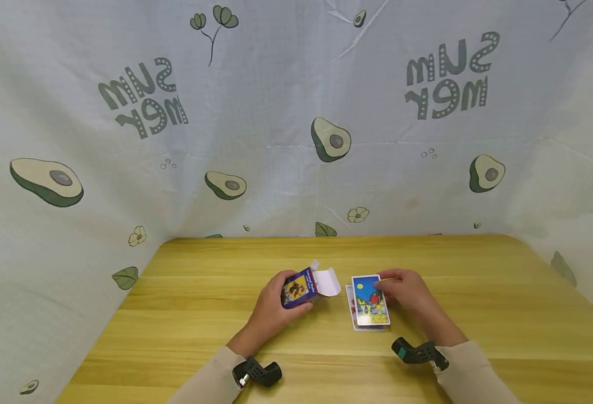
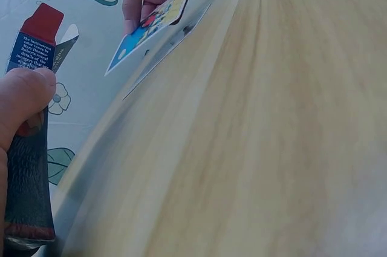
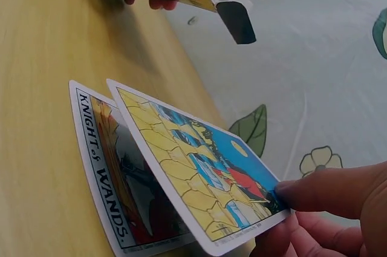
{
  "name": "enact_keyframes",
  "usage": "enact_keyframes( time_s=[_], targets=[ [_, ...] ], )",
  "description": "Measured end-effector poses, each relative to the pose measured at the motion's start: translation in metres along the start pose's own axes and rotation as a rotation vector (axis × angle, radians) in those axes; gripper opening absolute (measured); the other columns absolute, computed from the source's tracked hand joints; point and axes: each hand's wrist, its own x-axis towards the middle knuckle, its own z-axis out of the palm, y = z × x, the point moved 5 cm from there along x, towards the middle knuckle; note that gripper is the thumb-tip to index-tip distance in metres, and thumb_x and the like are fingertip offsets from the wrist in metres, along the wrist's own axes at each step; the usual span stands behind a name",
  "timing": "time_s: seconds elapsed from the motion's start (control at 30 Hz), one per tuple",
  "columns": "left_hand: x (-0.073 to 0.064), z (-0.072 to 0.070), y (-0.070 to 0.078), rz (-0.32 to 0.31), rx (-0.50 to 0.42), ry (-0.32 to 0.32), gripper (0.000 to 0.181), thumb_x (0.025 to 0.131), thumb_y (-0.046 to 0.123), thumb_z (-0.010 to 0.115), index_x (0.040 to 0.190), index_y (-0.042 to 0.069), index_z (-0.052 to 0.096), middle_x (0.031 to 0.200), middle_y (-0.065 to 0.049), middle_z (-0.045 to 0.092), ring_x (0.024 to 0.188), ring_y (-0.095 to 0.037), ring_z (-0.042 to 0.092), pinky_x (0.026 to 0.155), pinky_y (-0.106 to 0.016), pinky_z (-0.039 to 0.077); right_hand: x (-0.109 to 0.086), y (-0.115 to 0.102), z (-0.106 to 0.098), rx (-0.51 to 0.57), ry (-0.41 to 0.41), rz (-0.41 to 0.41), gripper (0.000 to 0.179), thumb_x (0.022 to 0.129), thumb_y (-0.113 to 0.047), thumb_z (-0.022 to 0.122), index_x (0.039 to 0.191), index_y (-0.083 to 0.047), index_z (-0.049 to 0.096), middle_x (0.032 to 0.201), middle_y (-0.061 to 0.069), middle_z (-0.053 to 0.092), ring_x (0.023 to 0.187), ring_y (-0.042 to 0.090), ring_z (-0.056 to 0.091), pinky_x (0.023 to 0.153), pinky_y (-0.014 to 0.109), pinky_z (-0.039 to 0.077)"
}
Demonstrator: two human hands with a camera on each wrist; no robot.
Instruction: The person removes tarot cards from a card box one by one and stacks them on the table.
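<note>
My left hand [image 1: 268,311] grips a small blue tarot card box [image 1: 296,289], its thumb along the near side. The box's white-lined flap [image 1: 328,281] stands folded out toward the right. My right hand [image 1: 410,294] pinches a tarot card [image 1: 364,292] by its upper right edge, thumb on the picture of blue sky and a red-cloaked figure. Below it on the table lies another card [image 3: 112,178], lettered "Knight of Wands", mostly covered by the held one. In the right wrist view the held card tilts above it. Whether more cards lie underneath, I cannot tell.
The yellow wooden table [image 1: 215,297] reaches back to a pale curtain [image 1: 276,112] printed with avocados, leaves and lettering. The curtain also hangs along both sides. A black wrist camera [image 1: 258,372] sits on the left wrist and another camera [image 1: 415,352] on the right.
</note>
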Motion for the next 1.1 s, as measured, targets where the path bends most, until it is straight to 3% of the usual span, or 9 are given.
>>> enact_keyframes(
  time_s=[0.27, 0.57, 0.83, 1.1],
  targets=[
    [0.001, 0.0, 0.001, 0.008, -0.004, 0.002, 0.071, 0.078, 0.044, 0.078, 0.133, 0.011, 0.048, 0.12, 0.0, 0.056, 0.103, -0.014, 0.054, 0.086, -0.032, 0.048, 0.003, 0.004, 0.004, -0.043, 0.0, 0.013, 0.04, 0.092, -0.021, 0.066, 0.118, 0.008, 0.058, 0.109, 0.021, 0.062, 0.088, 0.024, 0.058, 0.076, 0.029, 0.052],
    [0.002, 0.0, 0.001, 0.008, 0.01, -0.003, 0.071, 0.078, 0.043, 0.079, 0.134, 0.01, 0.048, 0.121, 0.0, 0.056, 0.103, -0.013, 0.054, 0.086, -0.032, 0.048, 0.002, 0.005, 0.008, -0.048, 0.016, 0.028, 0.036, 0.091, -0.022, 0.066, 0.111, 0.008, 0.061, 0.096, 0.015, 0.064, 0.076, 0.02, 0.058, 0.066, 0.026, 0.052],
    [0.002, 0.0, 0.001, 0.015, 0.007, -0.008, 0.072, 0.078, 0.043, 0.078, 0.134, 0.01, 0.048, 0.121, 0.0, 0.056, 0.102, -0.014, 0.054, 0.085, -0.031, 0.048, -0.002, 0.001, 0.01, -0.17, 0.055, -0.024, 0.03, 0.09, -0.024, 0.067, 0.1, 0.004, 0.063, 0.079, 0.009, 0.058, 0.066, 0.02, 0.053, 0.057, 0.026, 0.048],
    [0.0, 0.0, 0.0, 0.022, 0.011, -0.005, 0.072, 0.078, 0.043, 0.079, 0.134, 0.01, 0.048, 0.12, 0.0, 0.056, 0.102, -0.013, 0.054, 0.085, -0.031, 0.048, -0.006, -0.001, 0.011, -0.263, 0.078, -0.073, 0.028, 0.089, -0.024, 0.068, 0.093, 0.003, 0.062, 0.074, 0.008, 0.055, 0.061, 0.019, 0.05, 0.053, 0.028, 0.044]
  ],
)
